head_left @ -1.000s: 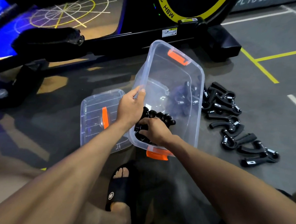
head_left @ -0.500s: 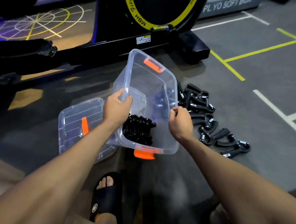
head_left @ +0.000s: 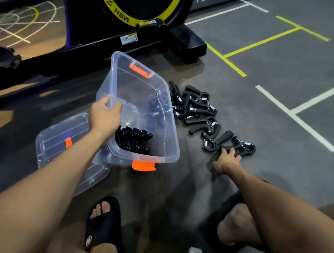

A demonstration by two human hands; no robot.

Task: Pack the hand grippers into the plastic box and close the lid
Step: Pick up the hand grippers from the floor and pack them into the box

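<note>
The clear plastic box with orange latches (head_left: pixel 144 99) stands tilted on the grey floor (head_left: pixel 276 120), propped up by the left hand (head_left: pixel 104 116), whose fingers (head_left: pixel 103 102) curl over its left rim. A small bunch of black hand grippers (head_left: pixel 132 140) already lies in the box's near corner, so packing has begun but looks well short of half done. To the right of the box a larger scatter of black spring hand grippers (head_left: pixel 197 108) waits on the floor, running toward the near right. The right hand (head_left: pixel 225 162) is down on the nearest gripper of that scatter (head_left: pixel 239 149), fingers curling round its handle, apparently taking it up. The clear lid with an orange clip (head_left: pixel 63 141) lies flat on the floor to the left of the box, partly under it. Left to do: load the remaining grippers, then fit and latch the lid.
</note>
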